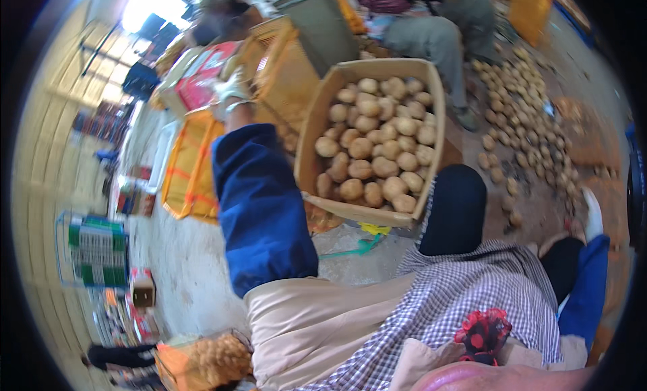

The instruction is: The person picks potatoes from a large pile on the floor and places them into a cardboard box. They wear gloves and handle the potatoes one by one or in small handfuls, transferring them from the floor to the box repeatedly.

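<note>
My left hand [233,90], in a pale glove, reaches out to the upright orange plastic crate [285,70]. It is blurred and touches or nearly touches that crate's edge; its grip is unclear. Below it lies another orange crate [194,163], tilted. A cardboard box [366,213] in front of me holds many round tan potatoes [381,138]. Away to the right, my right hand [592,214], also gloved in white, hangs low beside loose potatoes [536,133] on the ground. Its fingers cannot be made out.
A seated person's grey trouser leg [424,42] is just beyond the box. A grey bin [321,27] and a pink-and-white box [202,77] stand farther back. Green twine [361,247] lies on the floor. A filled orange net sack [212,360] sits at lower left.
</note>
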Action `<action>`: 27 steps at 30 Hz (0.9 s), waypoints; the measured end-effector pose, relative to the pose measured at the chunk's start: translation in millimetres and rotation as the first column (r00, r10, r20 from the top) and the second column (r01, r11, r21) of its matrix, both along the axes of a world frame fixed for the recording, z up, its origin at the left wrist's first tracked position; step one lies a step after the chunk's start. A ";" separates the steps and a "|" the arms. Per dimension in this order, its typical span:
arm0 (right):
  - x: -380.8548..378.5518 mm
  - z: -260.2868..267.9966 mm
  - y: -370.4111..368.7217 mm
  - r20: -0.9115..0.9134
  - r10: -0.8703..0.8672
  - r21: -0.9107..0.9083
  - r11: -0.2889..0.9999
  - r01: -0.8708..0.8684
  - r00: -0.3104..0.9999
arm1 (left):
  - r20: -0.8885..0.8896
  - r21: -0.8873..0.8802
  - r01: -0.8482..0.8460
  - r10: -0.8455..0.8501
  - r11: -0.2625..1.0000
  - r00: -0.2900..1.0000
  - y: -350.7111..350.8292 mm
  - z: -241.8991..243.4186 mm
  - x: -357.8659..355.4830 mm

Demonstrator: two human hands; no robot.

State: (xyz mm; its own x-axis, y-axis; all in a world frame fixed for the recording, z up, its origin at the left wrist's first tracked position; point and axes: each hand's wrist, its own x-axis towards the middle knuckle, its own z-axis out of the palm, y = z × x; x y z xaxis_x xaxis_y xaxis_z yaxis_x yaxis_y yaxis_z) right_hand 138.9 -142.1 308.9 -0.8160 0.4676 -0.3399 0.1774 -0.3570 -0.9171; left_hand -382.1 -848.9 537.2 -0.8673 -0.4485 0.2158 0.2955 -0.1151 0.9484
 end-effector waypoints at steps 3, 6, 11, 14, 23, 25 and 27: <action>31.9 5.0 -14.8 0.116 0.075 0.918 0.373 -0.136 0.990 | -0.109 -0.377 0.127 -0.180 0.917 0.978 41.5 18.9 17.5; 61.4 -4.0 3.5 0.223 -0.054 0.943 0.263 -0.201 0.973 | -0.145 -0.637 0.194 -0.364 0.746 0.920 110.9 -4.9 76.9; -20.3 -87.0 93.3 0.095 0.190 0.587 0.782 -0.209 0.977 | -0.075 -0.732 0.310 -0.524 0.606 0.848 192.4 -130.1 186.2; -51.3 -141.3 117.1 0.386 0.194 0.568 0.720 -0.398 0.902 | -0.050 -0.814 0.168 -0.355 0.556 0.934 168.0 -185.6 240.3; -152.2 -185.4 39.2 0.678 0.651 0.294 0.185 -0.938 0.341 | 0.179 -0.968 0.195 -0.107 0.158 0.978 134.5 -226.0 306.5; -156.5 -173.8 24.5 0.715 0.608 0.302 0.175 -0.937 0.345 | 0.276 -0.952 0.283 -0.071 0.119 0.958 137.6 -226.1 305.0; -156.7 -161.2 14.9 0.718 0.614 0.320 0.126 -0.939 0.327 | 0.309 -0.941 0.315 -0.071 0.123 0.949 136.3 -223.5 306.3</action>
State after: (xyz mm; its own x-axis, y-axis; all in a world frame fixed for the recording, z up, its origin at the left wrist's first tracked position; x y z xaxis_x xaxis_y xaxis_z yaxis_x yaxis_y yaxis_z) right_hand -17.8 -127.2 147.7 -0.7419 -0.1776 -0.6466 0.2963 0.7782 -0.5537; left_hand -75.8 -712.6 313.6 -0.9578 0.2203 0.1844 0.2715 0.9037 0.3310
